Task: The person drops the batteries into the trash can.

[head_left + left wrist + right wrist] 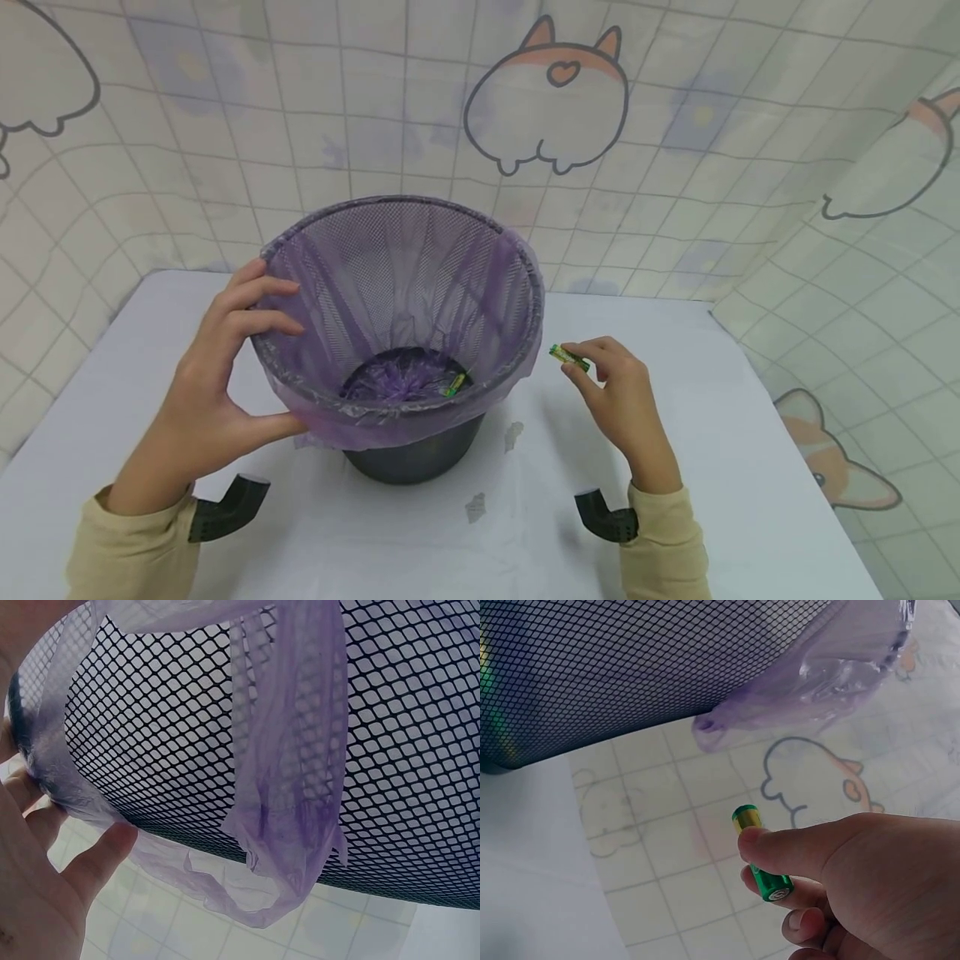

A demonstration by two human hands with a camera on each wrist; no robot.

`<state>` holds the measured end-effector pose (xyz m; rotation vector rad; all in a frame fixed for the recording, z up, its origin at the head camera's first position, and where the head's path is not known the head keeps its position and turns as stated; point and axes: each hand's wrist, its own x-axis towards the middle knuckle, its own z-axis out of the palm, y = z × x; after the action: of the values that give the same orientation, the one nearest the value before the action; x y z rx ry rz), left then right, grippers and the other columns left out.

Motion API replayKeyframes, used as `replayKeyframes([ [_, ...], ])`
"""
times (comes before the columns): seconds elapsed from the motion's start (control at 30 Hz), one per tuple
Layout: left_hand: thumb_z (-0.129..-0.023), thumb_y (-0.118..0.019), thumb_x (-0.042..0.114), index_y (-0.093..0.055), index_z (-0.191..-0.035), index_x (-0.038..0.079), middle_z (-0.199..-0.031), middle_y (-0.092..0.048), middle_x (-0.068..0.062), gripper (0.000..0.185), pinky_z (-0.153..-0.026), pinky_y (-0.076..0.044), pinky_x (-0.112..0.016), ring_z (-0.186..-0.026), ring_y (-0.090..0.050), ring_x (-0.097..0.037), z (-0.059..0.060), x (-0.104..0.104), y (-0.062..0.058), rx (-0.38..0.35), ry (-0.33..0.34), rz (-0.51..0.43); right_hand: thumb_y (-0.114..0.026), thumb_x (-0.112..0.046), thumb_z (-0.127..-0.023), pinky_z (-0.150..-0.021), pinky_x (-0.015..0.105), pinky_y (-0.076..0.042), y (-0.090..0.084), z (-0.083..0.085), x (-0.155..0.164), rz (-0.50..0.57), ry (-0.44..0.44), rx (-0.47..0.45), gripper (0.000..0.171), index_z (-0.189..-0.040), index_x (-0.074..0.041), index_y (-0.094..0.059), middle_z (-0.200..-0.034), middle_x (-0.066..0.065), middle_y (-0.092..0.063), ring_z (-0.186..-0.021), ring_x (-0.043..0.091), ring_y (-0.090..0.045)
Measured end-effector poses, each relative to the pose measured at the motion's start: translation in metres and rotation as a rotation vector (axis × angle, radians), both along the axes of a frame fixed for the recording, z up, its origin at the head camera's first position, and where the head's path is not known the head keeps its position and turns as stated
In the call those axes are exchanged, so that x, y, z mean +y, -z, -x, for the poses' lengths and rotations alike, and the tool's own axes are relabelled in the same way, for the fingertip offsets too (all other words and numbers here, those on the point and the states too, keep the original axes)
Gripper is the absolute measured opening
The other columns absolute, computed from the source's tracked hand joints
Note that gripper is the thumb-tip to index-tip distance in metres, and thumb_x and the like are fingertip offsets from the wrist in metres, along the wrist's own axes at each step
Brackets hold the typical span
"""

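A black mesh wastebasket [420,454] lined with a purple plastic bag [405,267] stands on the white table [750,467]. My left hand [225,367] grips its left rim, fingers over the edge and thumb [97,859] under the bag's overhang. The mesh wall [300,727] fills the left wrist view. My right hand [615,392] is just right of the basket and pinches a small green battery [568,357] between thumb and fingers; the battery [761,855] shows close up below the mesh wall [630,667]. Another green battery [455,384] lies on the basket's bottom.
Tiled curtain walls with cartoon corgi prints [547,92] close in the table at the back and right. Two small scraps [475,506] lie on the table in front of the basket. A loose bag flap [817,675] hangs off the rim.
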<state>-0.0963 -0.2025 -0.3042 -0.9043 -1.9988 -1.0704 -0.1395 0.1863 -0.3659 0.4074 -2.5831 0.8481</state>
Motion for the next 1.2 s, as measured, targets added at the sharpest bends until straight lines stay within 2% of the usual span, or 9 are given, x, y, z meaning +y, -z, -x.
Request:
replayKeyframes([
  [0.23, -0.075, -0.072, 0.06, -0.055, -0.101, -0.012, -0.133, -0.052, -0.02, 0.078, -0.124, -0.023, -0.04, -0.142, -0.03, -0.039, 0.0, 0.001, 0.0, 0.006, 0.005, -0.002, -0.074, -0.011, -0.084, -0.059, 0.022, -0.037, -0.007, -0.005, 0.0, 0.016, 0.001, 0.04, 0.024, -0.108, -0.01, -0.073, -0.097, 0.005, -0.068, -0.071, 0.013, -0.044],
  [0.47, -0.075, -0.071, 0.06, -0.054, -0.101, -0.012, -0.133, -0.051, -0.02, 0.078, -0.124, -0.023, -0.039, -0.142, -0.029, -0.039, -0.001, -0.002, 0.001, 0.006, -0.007, 0.004, -0.074, -0.012, -0.085, -0.057, 0.022, -0.035, -0.015, -0.009, -0.004, 0.009, -0.006, 0.053, 0.025, -0.109, -0.011, -0.073, -0.097, 0.003, -0.068, -0.071, 0.017, -0.045],
  [0.7, -0.075, -0.073, 0.058, -0.054, -0.1, -0.013, -0.133, -0.051, -0.019, 0.077, -0.124, -0.022, -0.041, -0.142, -0.029, -0.039, 0.0, 0.001, 0.002, 0.008, 0.019, -0.02, -0.076, -0.008, -0.081, -0.055, 0.02, -0.029, -0.021, -0.013, -0.005, 0.057, -0.047, 0.115, 0.027, -0.107, -0.011, -0.073, -0.087, -0.001, -0.062, -0.068, 0.013, -0.039],
  [0.83, -0.075, -0.073, 0.059, -0.054, -0.1, -0.012, -0.133, -0.051, -0.019, 0.077, -0.124, -0.022, -0.041, -0.142, -0.029, -0.039, 0.0, 0.001, 0.001, 0.005, 0.017, -0.009, -0.077, -0.007, -0.08, -0.055, 0.018, -0.029, -0.026, -0.016, -0.005, 0.076, -0.057, 0.135, 0.027, -0.107, -0.012, -0.074, -0.088, -0.002, -0.063, -0.069, 0.009, -0.038],
  [1.2, -0.075, -0.073, 0.057, -0.053, -0.1, -0.013, -0.134, -0.051, -0.019, 0.077, -0.125, -0.022, -0.04, -0.143, -0.028, -0.04, -0.002, 0.002, 0.002, 0.004, 0.026, -0.015, -0.076, -0.006, -0.08, -0.056, 0.016, -0.028, -0.039, -0.019, -0.004, 0.086, -0.078, 0.178, 0.027, -0.107, -0.012, -0.073, -0.09, -0.002, -0.065, -0.068, 0.01, -0.038],
])
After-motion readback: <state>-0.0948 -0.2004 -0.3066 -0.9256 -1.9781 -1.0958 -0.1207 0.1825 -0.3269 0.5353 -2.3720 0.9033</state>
